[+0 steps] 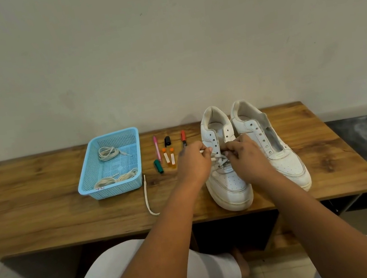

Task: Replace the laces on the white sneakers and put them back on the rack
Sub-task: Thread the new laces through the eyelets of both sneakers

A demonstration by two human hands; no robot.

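Two white sneakers (pixel 253 151) on wooden table (pixel 43 212), left hand (pixel 194 164) and right hand (pixel 245 159) pinching lace (pixel 217 157).

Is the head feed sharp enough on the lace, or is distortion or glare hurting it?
Head view: even, soft light, no glare; wide-angle bowing bends the table edge; both hands and the lace on the left sneaker look reasonably sharp.

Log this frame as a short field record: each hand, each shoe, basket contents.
left hand: pinches lace end
right hand: pinches the lace over the eyelets
left sneaker: partly laced near the toe
right sneaker: no lace
blue basket: holds bundled laces
loose lace: on the table beside the basket
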